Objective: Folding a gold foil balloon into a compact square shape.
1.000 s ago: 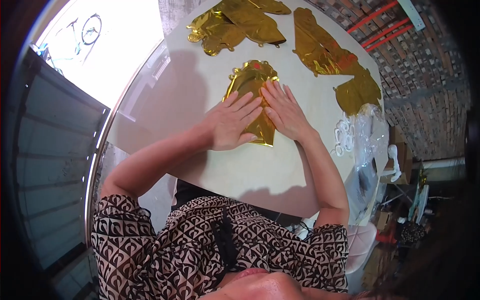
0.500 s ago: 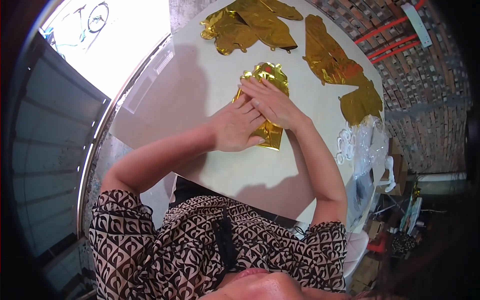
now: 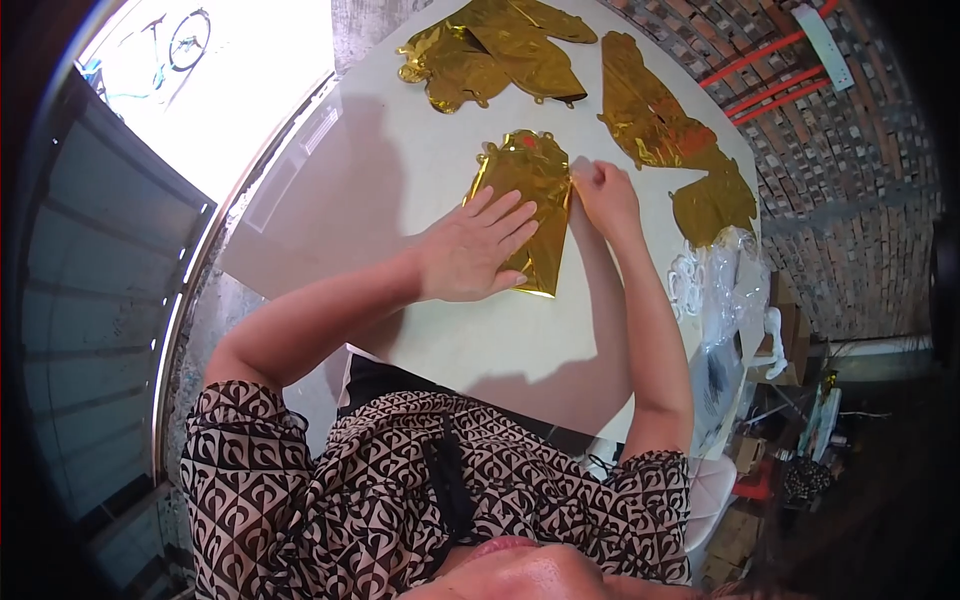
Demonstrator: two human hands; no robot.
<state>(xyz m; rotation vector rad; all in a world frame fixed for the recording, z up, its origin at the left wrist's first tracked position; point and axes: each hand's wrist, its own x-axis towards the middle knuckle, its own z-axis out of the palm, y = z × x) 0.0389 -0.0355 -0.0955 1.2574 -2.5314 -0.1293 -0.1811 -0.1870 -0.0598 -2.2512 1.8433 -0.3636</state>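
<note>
There are at least three gold foil pieces, one table, one power strip and one bicycle.

Short-sleeved blouse, patterned black and beige

Gold foil pieces on pale table

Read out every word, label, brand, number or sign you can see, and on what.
No readable text anywhere.
Gold foil piece under the left hand: red patch, no legible writing.
Clear plastic packaging: too blurred to tell.
Patterned top: repeating shapes, no words.
</note>
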